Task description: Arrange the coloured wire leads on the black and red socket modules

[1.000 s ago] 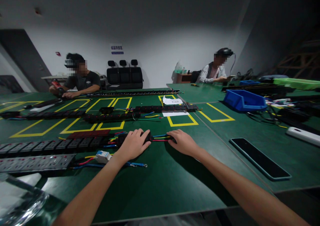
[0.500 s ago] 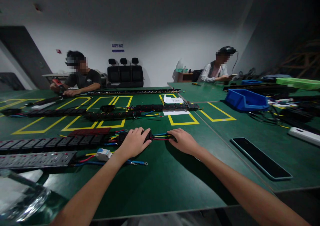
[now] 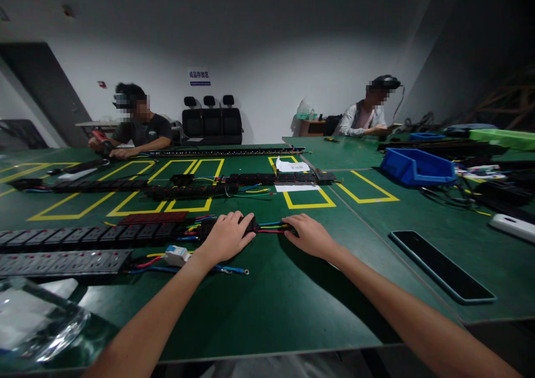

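Note:
My left hand (image 3: 229, 237) lies over a small black housing (image 3: 204, 228), with the fingers bent across its top and the thumb along its near side. Blue, yellow-green and red wires (image 3: 271, 227) run from the housing's right side to my right hand (image 3: 307, 234), whose curled fingers close on their far ends; a dark piece there is mostly hidden. Left of the housing, more coloured wires lead to a long black socket strip (image 3: 83, 235). Nearer to me lies a grey socket strip (image 3: 67, 263) with a small white-and-blue breaker (image 3: 177, 255) on its wires.
A phone (image 3: 443, 266) lies at right, below a blue bin (image 3: 418, 169). Clear plastic wrap (image 3: 37, 328) covers the near left corner. More socket strips (image 3: 188, 191) lie across the green table (image 3: 267, 311). Two people (image 3: 144, 124) sit across from me, one at left holding a red tool.
The whole view has shifted slightly to the right. Both hands keep their places on the housing and the wires.

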`<control>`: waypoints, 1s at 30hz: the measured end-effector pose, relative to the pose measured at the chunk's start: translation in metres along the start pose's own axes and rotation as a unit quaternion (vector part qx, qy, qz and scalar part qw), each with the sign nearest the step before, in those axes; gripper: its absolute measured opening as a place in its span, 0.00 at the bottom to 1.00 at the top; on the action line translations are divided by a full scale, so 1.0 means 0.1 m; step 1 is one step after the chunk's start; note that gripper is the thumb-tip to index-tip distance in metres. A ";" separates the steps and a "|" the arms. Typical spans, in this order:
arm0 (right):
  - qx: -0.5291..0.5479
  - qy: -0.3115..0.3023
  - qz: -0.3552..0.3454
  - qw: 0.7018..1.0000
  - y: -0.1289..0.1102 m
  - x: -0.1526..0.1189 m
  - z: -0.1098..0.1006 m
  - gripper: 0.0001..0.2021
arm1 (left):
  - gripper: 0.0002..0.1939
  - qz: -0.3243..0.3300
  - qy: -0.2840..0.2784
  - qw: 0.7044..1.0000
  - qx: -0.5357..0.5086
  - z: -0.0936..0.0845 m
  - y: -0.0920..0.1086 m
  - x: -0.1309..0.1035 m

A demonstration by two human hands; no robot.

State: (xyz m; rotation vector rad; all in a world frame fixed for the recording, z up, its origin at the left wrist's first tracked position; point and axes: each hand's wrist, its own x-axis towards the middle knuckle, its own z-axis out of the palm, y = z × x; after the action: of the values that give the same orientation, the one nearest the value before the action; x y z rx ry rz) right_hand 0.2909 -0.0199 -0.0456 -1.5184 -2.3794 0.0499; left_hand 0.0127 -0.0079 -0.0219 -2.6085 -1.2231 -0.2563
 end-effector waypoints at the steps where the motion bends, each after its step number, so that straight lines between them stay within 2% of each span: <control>1: 0.000 -0.001 0.002 1.000 0.00 0.00 0.00 0.19 | 0.29 -0.001 0.000 1.000 -0.002 0.00 0.00 0.00; 30: -0.004 -0.002 0.000 1.000 0.00 0.01 0.01 0.19 | 0.28 -0.006 -0.005 1.000 -0.005 -0.02 0.01 0.00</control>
State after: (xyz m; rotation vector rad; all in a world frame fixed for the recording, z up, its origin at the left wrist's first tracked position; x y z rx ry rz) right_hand 0.2907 -0.0187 -0.0461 -1.5243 -2.3857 0.0428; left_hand 0.0139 -0.0090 -0.0205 -2.6158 -1.2448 -0.2524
